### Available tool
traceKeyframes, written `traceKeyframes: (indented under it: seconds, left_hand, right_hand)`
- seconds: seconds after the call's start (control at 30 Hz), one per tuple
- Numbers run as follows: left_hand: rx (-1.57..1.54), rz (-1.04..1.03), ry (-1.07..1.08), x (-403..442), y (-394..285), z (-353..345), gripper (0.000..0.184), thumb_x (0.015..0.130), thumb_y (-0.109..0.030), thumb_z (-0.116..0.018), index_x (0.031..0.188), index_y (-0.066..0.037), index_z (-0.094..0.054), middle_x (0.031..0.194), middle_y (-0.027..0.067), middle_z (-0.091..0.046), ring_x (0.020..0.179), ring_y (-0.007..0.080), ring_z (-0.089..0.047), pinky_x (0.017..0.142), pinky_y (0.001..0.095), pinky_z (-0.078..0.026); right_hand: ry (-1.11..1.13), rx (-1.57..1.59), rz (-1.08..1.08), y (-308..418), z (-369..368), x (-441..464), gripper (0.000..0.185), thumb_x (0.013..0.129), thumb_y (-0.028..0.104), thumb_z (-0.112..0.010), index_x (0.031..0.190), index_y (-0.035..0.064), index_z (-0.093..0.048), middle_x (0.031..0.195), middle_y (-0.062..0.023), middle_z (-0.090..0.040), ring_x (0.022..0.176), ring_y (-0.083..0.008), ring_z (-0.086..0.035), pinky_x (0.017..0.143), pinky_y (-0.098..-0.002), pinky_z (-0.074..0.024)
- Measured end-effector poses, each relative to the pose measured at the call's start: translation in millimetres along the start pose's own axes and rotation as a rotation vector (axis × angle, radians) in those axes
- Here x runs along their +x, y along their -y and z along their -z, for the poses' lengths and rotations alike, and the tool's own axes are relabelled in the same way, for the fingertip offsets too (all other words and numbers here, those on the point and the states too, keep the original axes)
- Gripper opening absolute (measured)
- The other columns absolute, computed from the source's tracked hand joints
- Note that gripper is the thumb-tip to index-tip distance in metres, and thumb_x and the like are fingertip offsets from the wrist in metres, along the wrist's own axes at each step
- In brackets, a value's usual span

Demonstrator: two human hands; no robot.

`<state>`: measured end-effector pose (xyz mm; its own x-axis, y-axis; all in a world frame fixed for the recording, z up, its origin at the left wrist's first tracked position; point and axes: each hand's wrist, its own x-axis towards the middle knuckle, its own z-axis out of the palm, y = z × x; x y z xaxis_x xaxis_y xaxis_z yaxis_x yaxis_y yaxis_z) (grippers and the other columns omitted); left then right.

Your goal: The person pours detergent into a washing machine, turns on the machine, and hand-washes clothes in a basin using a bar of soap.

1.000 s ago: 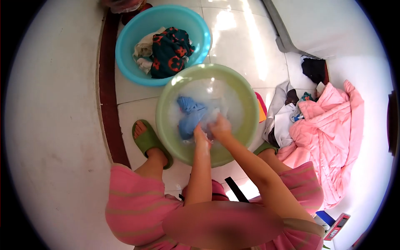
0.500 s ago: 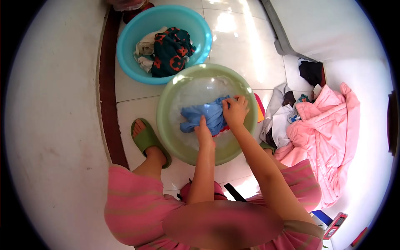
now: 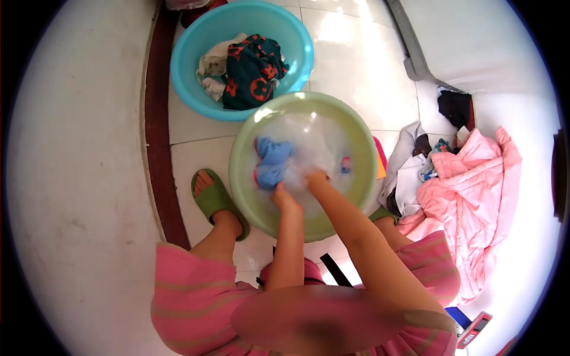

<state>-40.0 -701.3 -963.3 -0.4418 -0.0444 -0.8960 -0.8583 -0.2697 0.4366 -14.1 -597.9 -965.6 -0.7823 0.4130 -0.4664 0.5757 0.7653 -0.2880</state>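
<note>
In the head view, a blue garment (image 3: 272,172) with touches of red at its edges lies in sudsy water inside a green basin (image 3: 244,204). My left hand (image 3: 286,199) is at the garment's near edge, its fingers closed on the cloth. Just to the right, my right hand (image 3: 316,178) reaches into the foam, and its fingers are hidden under the water. A small blue and red patch of cloth (image 3: 345,165) shows through the suds at the basin's right side.
A turquoise basin (image 3: 181,77) behind holds a dark patterned cloth (image 3: 255,71) and pale cloths. On the floor at right lie a pink quilted garment (image 3: 463,196), greyish-white clothes (image 3: 407,178) and a black cloth (image 3: 454,108). A green slipper (image 3: 214,199) is left of the green basin.
My right hand has moved left and down from the cloth into the suds. The blue garment now shows bunched toward the left, with a small blue and red patch visible at the right.
</note>
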Motion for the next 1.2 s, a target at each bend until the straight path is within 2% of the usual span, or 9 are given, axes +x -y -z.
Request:
traceKeyframes:
  seconds: [0.1, 0.27, 0.37, 0.47, 0.6, 0.73, 0.9, 1.07, 1.2]
  left_hand:
    - [-0.138, 0.206, 0.082, -26.0, -23.8, -6.4, 0.033, 0.089, -0.020, -0.048, 0.117, -0.007, -0.059, 0.112, 0.0062, -0.062, 0.102, 0.0206, -0.059, 0.088, 0.0357, -0.048]
    - [-0.343, 0.298, 0.810, -44.7, -42.6, -4.2, 0.036, 0.093, -0.035, -0.047, 0.110, -0.006, -0.059, 0.107, 0.0074, -0.061, 0.090, 0.0205, -0.060, 0.079, 0.0324, -0.048]
    - [-0.356, 0.347, 0.728, -68.2, -56.6, -20.8, 0.032, 0.093, -0.033, -0.047, 0.107, -0.007, -0.059, 0.101, 0.0058, -0.060, 0.087, 0.0190, -0.058, 0.079, 0.0307, -0.047]
    - [-0.286, 0.257, 0.435, -110.4, -68.5, -39.6, 0.029, 0.093, -0.032, -0.048, 0.104, -0.007, -0.058, 0.096, 0.0043, -0.059, 0.084, 0.0176, -0.056, 0.078, 0.0290, -0.046]
    - [0.126, -0.615, 0.444, -127.6, -88.0, -46.8, 0.021, 0.087, -0.018, -0.061, 0.100, -0.003, -0.055, 0.094, 0.0038, -0.056, 0.080, 0.0184, -0.053, 0.078, 0.0322, -0.045]
    - [0.413, -0.911, 0.127, -103.9, -101.8, -39.9, 0.032, 0.079, -0.011, -0.069, 0.106, -0.002, -0.054, 0.110, 0.0132, -0.056, 0.097, 0.0263, -0.055, 0.086, 0.0330, -0.044]
    - [1.253, -1.009, -0.099, -76.0, -69.8, -19.4, 0.070, 0.074, -0.026, -0.075, 0.137, -0.027, -0.043, 0.149, 0.0200, -0.021, 0.127, 0.0457, -0.031, 0.101, 0.0608, -0.025]
    - [1.492, -0.967, -0.017, -56.7, -36.0, -4.6, 0.065, 0.080, -0.042, -0.065, 0.139, -0.028, -0.042, 0.154, 0.0207, -0.012, 0.129, 0.0481, -0.029, 0.103, 0.0645, -0.019]
    - [1.654, -0.815, 0.125, -54.5, -31.2, -4.8, 0.064, 0.081, -0.039, -0.066, 0.139, -0.027, -0.042, 0.151, 0.0232, -0.017, 0.127, 0.0498, -0.030, 0.106, 0.0599, -0.019]
  right_hand:
    - [-0.127, 0.381, -0.364, 47.4, 93.0, -32.2, 0.047, 0.084, 0.046, -0.057, 0.111, 0.0073, -0.055, 0.088, -0.0179, -0.067, 0.084, -0.0374, -0.064, 0.069, -0.0511, -0.0485]
    - [-0.163, 0.473, -0.066, 113.9, 143.9, -131.0, 0.032, 0.081, 0.033, -0.066, 0.100, 0.0089, -0.058, 0.068, -0.0190, -0.063, 0.065, -0.0414, -0.062, 0.058, -0.0500, -0.0479]
    - [-0.559, 0.260, 0.200, 101.5, 126.9, -120.8, 0.030, 0.082, 0.034, -0.066, 0.099, 0.0106, -0.060, 0.067, -0.0183, -0.063, 0.064, -0.0408, -0.061, 0.058, -0.0483, -0.0479]
    - [-0.515, 0.496, -0.232, 70.5, 145.7, -81.2, 0.031, 0.084, 0.038, -0.064, 0.098, 0.0103, -0.062, 0.065, -0.0171, -0.062, 0.067, -0.0405, -0.061, 0.061, -0.0478, -0.0470]
    - [-0.638, 0.420, -0.435, 8.1, 141.2, -69.4, 0.035, 0.085, 0.041, -0.062, 0.096, 0.0073, -0.061, 0.071, -0.0182, -0.062, 0.071, -0.0398, -0.061, 0.064, -0.0464, -0.0465]
    - [-0.687, 0.295, -0.492, -27.5, 116.4, -71.4, 0.040, 0.083, 0.042, -0.064, 0.109, 0.0113, -0.057, 0.115, -0.0199, -0.055, 0.101, -0.0378, -0.055, 0.079, -0.0442, -0.0461]
    - [-0.630, 0.046, -0.230, 9.8, 93.0, -47.6, 0.067, 0.081, 0.042, -0.065, 0.139, 0.0179, -0.039, 0.139, -0.0243, -0.036, 0.120, -0.0478, -0.040, 0.097, -0.0507, -0.0383]
    - [-0.013, 0.146, -0.268, 9.8, 50.2, -19.7, 0.066, 0.085, 0.048, -0.055, 0.143, 0.0214, -0.038, 0.146, -0.0221, -0.031, 0.131, -0.0453, -0.032, 0.100, -0.0567, -0.0357]
    - [-0.032, 0.185, -0.217, -25.1, -12.4, 4.1, 0.055, 0.084, 0.042, -0.058, 0.131, 0.0158, -0.045, 0.128, -0.0209, -0.043, 0.114, -0.0437, -0.043, 0.091, -0.0534, -0.0407]
